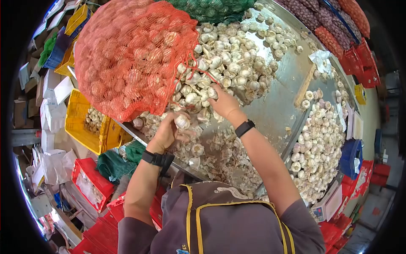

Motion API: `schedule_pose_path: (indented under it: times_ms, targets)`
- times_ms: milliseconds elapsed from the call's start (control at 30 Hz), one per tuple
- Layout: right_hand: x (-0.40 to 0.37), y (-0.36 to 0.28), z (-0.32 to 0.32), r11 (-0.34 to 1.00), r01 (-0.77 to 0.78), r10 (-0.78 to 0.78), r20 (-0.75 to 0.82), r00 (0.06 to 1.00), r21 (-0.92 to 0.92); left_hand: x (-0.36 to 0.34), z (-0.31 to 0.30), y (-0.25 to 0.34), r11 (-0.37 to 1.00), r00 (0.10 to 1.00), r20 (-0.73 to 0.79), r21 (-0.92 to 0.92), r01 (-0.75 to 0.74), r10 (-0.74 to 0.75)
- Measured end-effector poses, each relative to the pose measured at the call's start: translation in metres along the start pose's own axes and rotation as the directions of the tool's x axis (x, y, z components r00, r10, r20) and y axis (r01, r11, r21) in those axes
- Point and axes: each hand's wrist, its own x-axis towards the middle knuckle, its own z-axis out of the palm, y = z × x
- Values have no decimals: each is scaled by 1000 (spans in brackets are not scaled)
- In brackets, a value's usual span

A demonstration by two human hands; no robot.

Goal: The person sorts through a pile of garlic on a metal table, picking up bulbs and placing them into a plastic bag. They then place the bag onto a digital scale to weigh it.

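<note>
My left hand [165, 134] has its fingers around a whitish garlic bulb [182, 122], low over the near side of the metal table. Part of that hand looks smeared by motion. My right hand [226, 104] reaches into the garlic heap [237, 59], thumb and fingers closed on another bulb [212, 93] at its near edge. Just beyond both hands, a large red mesh sack [135, 59] full of garlic lies with its mouth toward the heap. Loose papery skins [224, 154] and a few bulbs are spread below my hands.
A second pile of bulbs [319, 139] fills the right side behind a metal divider [294, 137]. A wooden stick [304, 86] lies on the metal tabletop [281, 91]. Left of the table stands a yellow crate [80, 127]; a green mesh sack [211, 9] lies at the back.
</note>
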Motion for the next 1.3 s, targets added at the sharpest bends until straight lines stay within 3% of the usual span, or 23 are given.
schedule_pose_path:
  times_ms: [33,100,133,167,200,233,300,333,400,433,500,567,600,700,767,833,900,1033,1100,1133,1167,1233,1300]
  targets:
    - [0,2,0,1000,-1,1,0,1000,1,0,8,6,992,999,-9,-118,-53,53]
    - [-8,11,3,988,39,-48,50,998,152,25,1,5,989,995,-29,-112,-99,97]
    - [-14,19,7,988,36,-45,52,998,152,46,-5,1,947,971,-136,284,-152,197]
    - [-23,30,11,899,46,-106,114,988,435,52,1,4,758,926,-190,638,-137,327]
    - [-35,40,15,733,28,-179,152,972,680,52,8,1,271,750,-77,952,-140,657]
    - [-50,46,16,733,27,-173,148,974,679,54,15,0,270,752,-70,952,-146,655]
    - [-82,54,15,307,-83,-251,165,954,948,59,26,-2,56,805,-87,996,67,587]
    - [-96,57,12,301,-83,-239,159,958,950,63,28,-2,48,834,-105,994,94,541]
    - [-120,63,9,-183,-245,-355,168,920,952,64,28,-8,76,839,-67,997,31,540]
    - [-127,70,12,-197,-231,-339,154,928,953,66,26,-9,113,834,-42,993,-24,550]
    - [-138,88,22,-442,-334,-448,117,886,833,76,10,-22,189,782,72,953,-237,619]
    - [-147,95,27,-469,-322,-431,105,896,823,65,24,-20,737,905,-4,582,-344,426]
    - [-149,96,30,-473,-336,-442,111,890,814,52,32,-17,870,940,-5,379,-315,342]
    - [-156,86,31,-520,-416,-378,236,895,746,10,65,-12,897,945,17,309,-316,327]
    - [-155,79,38,-480,-433,-426,229,875,763,-1,83,-36,609,824,255,572,-550,505]
    - [-158,75,53,-607,-472,-348,321,881,640,-3,105,-58,171,611,599,627,-760,518]
    - [-161,81,73,-609,-446,-322,310,895,656,-5,122,-85,-86,581,694,670,-737,425]
    - [-180,110,80,-746,-289,-172,246,954,600,-10,154,-69,123,632,693,634,-763,347]
    - [-189,125,57,-817,-202,-242,-4,970,541,-12,162,-60,319,635,701,551,-771,325]
    - [-187,153,57,-850,-186,-259,-85,962,493,-11,165,-53,330,636,697,546,-770,330]
    - [-184,182,54,-881,-173,-270,-167,948,441,-3,161,-47,326,635,698,547,-771,330]
    - [-190,196,-1,-900,-6,-176,-352,919,435,22,144,-28,133,628,647,644,-754,432]
    - [-187,247,-39,-959,22,-152,-579,801,282,51,127,6,19,635,527,761,-648,565]
